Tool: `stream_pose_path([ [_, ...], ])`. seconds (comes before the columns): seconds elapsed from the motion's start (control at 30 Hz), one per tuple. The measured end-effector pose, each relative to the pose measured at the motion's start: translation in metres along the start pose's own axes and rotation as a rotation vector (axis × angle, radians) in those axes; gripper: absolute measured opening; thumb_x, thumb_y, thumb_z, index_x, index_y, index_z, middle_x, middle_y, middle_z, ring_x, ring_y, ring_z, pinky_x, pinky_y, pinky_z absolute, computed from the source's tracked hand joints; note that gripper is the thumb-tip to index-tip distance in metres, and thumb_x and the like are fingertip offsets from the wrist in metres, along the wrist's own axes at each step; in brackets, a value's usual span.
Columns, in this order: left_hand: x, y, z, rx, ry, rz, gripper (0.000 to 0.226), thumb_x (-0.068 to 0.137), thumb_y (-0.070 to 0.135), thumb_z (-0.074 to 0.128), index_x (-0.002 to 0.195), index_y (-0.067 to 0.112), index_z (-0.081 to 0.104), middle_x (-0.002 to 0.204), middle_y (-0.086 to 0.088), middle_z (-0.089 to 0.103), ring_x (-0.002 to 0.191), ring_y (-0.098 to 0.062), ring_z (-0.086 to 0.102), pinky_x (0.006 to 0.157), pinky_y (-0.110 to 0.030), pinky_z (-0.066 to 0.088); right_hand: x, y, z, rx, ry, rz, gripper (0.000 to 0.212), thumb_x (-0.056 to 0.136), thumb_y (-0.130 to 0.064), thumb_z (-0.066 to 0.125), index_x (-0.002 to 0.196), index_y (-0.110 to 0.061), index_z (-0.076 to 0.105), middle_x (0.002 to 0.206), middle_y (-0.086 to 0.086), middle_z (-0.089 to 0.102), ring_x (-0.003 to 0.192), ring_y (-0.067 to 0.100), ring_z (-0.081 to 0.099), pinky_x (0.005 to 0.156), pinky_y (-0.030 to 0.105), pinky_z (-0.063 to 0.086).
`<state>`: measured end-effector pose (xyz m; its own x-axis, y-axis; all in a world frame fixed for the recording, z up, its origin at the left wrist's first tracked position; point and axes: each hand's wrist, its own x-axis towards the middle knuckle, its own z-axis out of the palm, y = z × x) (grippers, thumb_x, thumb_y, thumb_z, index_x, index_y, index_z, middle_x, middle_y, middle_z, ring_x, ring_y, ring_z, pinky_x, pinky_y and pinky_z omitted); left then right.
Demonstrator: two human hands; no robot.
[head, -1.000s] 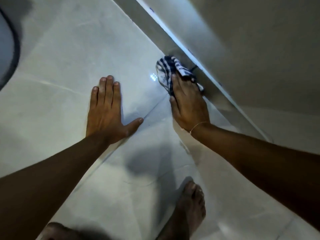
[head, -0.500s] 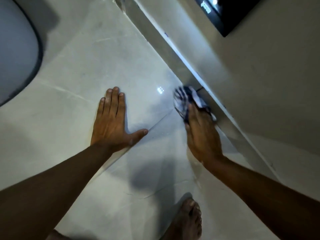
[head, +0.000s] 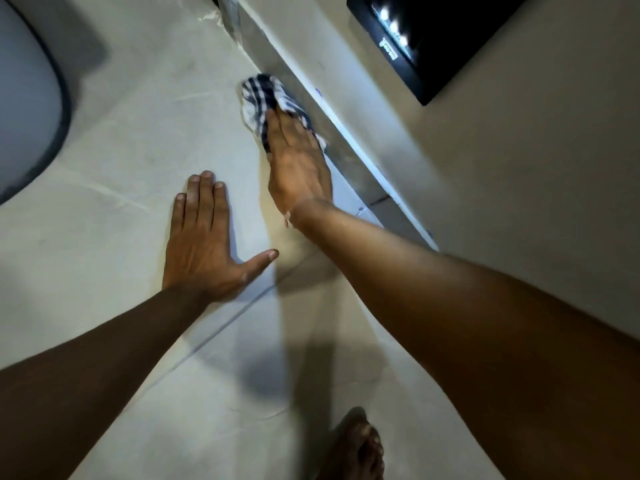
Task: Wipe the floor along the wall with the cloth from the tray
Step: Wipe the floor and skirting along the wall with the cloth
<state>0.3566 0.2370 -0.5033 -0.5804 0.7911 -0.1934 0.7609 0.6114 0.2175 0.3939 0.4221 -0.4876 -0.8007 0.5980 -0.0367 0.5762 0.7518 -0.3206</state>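
A view from above, looking down at a pale, glossy tiled floor that fills the left and centre of the frame. A light-coloured wall takes up the right side, and its base runs diagonally from the top centre down toward the middle right, edged by a grey skirting strip.

Two bare forearms reach in from the bottom corners. The left hand lies in the centre left of the frame, palm flat on the floor, fingers straight and close together, thumb spread out to the right. It grips nothing.

The right hand is higher up, just above the centre of the frame, stretched out toward the wall. It presses palm down on a crumpled cloth with dark blue and white checks. The fingers lie flat over the near part of the cloth rather than curling around it, while the far part bunches out past the fingertips. The cloth sits on the floor right against the skirting strip, in the upper centre of the frame. The two hands are apart, the left lower and further from the wall.

A bare foot stands on the floor at the bottom edge, right of centre. A dark rectangular panel with small bright lights is on the wall at the upper right. A large rounded grey object with a dark rim enters from the upper left; what it is cannot be told.
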Motion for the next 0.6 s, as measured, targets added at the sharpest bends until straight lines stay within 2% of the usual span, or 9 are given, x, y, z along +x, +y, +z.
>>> stream_pose_path([
  [0.1,-0.011,0.007,-0.001,-0.031,-0.029,0.012,0.121,0.076,0.086,0.038,0.158,0.006,-0.002,0.169,-0.017,-0.004,0.157,-0.03,-0.007,0.127,-0.05,0.004,-0.094,0.043,-0.019,-0.026,-0.029,0.038,0.06,0.091,0.0,0.041,0.149,-0.01,0.029,0.149,0.01,0.044,0.135,0.028,0.041,0.116,0.034,0.028],
  [0.23,-0.027,0.015,0.003,-0.042,-0.036,0.035,0.121,0.076,0.082,0.043,0.157,0.002,0.004,0.169,-0.021,0.001,0.157,-0.034,-0.004,0.127,-0.051,0.006,-0.209,0.09,-0.056,-0.169,-0.136,0.201,0.065,0.088,-0.01,0.066,0.146,-0.008,0.037,0.134,0.015,0.058,0.116,0.033,0.058,0.097,0.037,0.049],
  [0.3,-0.031,0.015,0.005,-0.04,-0.025,0.029,0.12,0.077,0.082,0.043,0.157,0.002,0.005,0.168,-0.021,0.002,0.157,-0.034,-0.003,0.127,-0.05,0.006,-0.199,0.085,-0.047,-0.142,-0.154,0.222,0.065,0.086,-0.009,0.067,0.145,-0.007,0.039,0.131,0.017,0.06,0.115,0.035,0.058,0.095,0.039,0.051],
  [0.43,-0.029,0.015,0.008,-0.025,-0.024,0.037,0.12,0.077,0.084,0.04,0.157,0.002,0.005,0.169,-0.021,0.003,0.157,-0.034,-0.002,0.127,-0.051,0.008,-0.123,0.057,-0.026,-0.052,-0.11,0.153,0.063,0.09,-0.007,0.058,0.147,-0.01,0.032,0.138,0.016,0.054,0.123,0.033,0.049,0.106,0.041,0.042],
  [0.5,-0.029,0.015,0.005,-0.022,-0.034,0.035,0.12,0.077,0.085,0.039,0.157,0.002,0.005,0.169,-0.02,0.003,0.157,-0.034,-0.002,0.127,-0.051,0.008,-0.133,0.067,-0.031,-0.088,-0.169,0.113,0.065,0.092,-0.01,0.058,0.149,-0.01,0.028,0.141,0.014,0.052,0.126,0.032,0.048,0.108,0.04,0.04],
  [0.6,-0.028,0.013,0.0,-0.034,-0.047,0.02,0.12,0.076,0.086,0.037,0.158,0.003,0.005,0.169,-0.02,0.003,0.157,-0.033,-0.001,0.127,-0.051,0.008,-0.192,0.087,-0.06,-0.134,-0.277,0.171,0.061,0.098,-0.018,0.052,0.151,-0.011,0.024,0.149,0.012,0.045,0.131,0.032,0.045,0.109,0.039,0.039],
])
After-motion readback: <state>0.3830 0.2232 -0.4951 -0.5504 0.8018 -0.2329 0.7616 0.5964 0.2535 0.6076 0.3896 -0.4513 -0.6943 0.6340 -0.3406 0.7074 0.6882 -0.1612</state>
